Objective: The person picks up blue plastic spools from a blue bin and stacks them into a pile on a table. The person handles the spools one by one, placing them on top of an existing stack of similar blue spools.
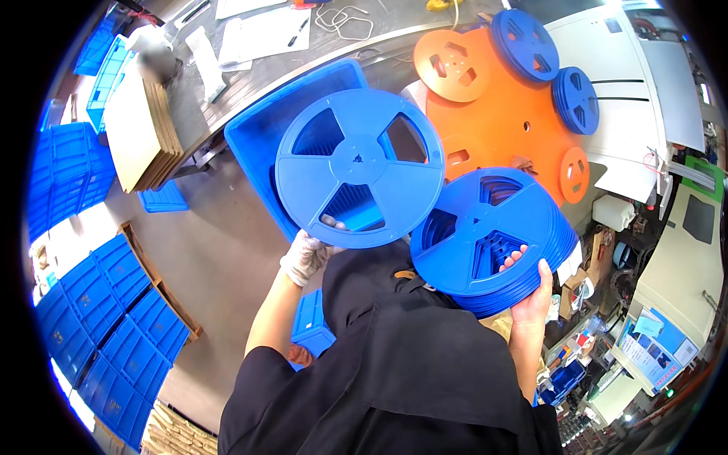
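My left hand, in a pale glove, is closed on the lower rim of a blue plastic reel, its fingertips showing through the lower window. This reel is held over the blue bin and hides much of it. Ridged blue edges show through its windows; whether they belong to more reels below I cannot tell. My bare right hand grips the right edge of a thick stack of blue reels, fingers coming up through a window and the thumb outside the rim. The stack sits against my front.
An orange round table stands ahead right, bearing orange reels and blue reels. At the far left is a workbench with papers and boards. Blue crates stand stacked on the left; a pale machine is at right.
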`<state>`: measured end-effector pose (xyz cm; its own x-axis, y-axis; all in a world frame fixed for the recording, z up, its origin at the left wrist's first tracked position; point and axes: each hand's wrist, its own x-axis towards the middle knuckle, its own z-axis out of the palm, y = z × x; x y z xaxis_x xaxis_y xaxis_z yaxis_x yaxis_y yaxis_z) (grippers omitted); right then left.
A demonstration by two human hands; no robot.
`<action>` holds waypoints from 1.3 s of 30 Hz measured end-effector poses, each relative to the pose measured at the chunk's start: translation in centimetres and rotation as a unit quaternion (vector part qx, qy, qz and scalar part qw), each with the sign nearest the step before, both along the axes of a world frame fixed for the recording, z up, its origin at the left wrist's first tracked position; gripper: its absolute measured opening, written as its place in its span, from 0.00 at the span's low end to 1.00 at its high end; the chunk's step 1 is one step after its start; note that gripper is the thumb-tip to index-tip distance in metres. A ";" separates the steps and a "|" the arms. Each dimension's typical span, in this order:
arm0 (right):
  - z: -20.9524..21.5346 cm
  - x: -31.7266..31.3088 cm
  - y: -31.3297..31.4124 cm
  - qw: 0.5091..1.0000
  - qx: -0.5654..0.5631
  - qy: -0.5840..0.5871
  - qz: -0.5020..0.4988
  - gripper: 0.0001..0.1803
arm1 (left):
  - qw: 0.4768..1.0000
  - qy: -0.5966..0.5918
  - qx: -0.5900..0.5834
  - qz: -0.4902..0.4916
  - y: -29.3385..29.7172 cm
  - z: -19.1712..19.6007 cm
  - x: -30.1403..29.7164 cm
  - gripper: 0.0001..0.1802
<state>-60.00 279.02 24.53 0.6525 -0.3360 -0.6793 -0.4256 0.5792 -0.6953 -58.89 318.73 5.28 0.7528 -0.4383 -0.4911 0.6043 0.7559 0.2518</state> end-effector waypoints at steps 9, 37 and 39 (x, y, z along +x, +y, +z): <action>0.2 -0.4 1.0 0.999 -0.033 0.003 -0.013 0.25 | 0.999 0.034 0.016 0.021 2.0 -2.7 0.6 0.29; 0.4 -1.9 2.4 0.992 -0.054 0.020 -0.111 0.24 | 0.832 0.025 0.516 -0.201 -8.5 -21.2 15.0 0.29; 0.2 -2.4 2.0 0.993 -0.043 -0.001 -0.113 0.23 | 0.764 -0.031 0.559 -0.319 -9.3 -17.3 15.4 0.36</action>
<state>-62.37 281.05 24.77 0.5551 -0.5308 -0.6404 -0.2894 0.5985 -0.7470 -43.45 309.39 -12.05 0.5982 -0.0584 -0.7992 0.7203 -0.3980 0.5681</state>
